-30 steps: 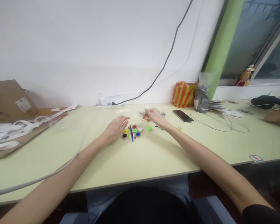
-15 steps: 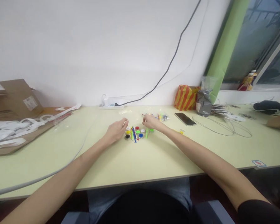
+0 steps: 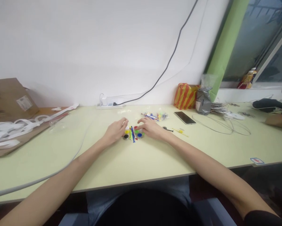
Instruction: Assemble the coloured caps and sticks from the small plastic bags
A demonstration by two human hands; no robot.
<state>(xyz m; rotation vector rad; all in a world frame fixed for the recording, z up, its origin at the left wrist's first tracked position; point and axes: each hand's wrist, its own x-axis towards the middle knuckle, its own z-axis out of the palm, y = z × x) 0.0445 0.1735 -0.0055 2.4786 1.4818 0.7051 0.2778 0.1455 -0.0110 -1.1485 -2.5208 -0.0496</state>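
Observation:
Several small round pots with coloured tops stand in a cluster mid-table. A black pot (image 3: 126, 137), a yellow pot (image 3: 127, 131), a red pot (image 3: 135, 127) and a blue pot (image 3: 139, 135) show among them. Thin plastic sticks, including a blue stick (image 3: 133, 137), lie between the pots. My left hand (image 3: 115, 130) rests at the cluster's left side, fingers loosely bent and nothing visible in them. My right hand (image 3: 151, 128) is over the right side, fingers spread, fingertips by the red pot. It covers some pots; whether it touches them I cannot tell.
Clear bags of colourful pieces (image 3: 156, 116) lie behind my right hand. A dark-topped pot (image 3: 164, 128) and a yellow stick (image 3: 180, 132) lie right of it. Farther right are a phone (image 3: 184, 117) and a striped bag (image 3: 185, 96). A grey cable (image 3: 49, 175) crosses the left.
My right hand has opened from closed fingers and come left and nearer, over the right-hand pots. My left hand stays beside the cluster. A dark-topped pot now shows beyond my right forearm.

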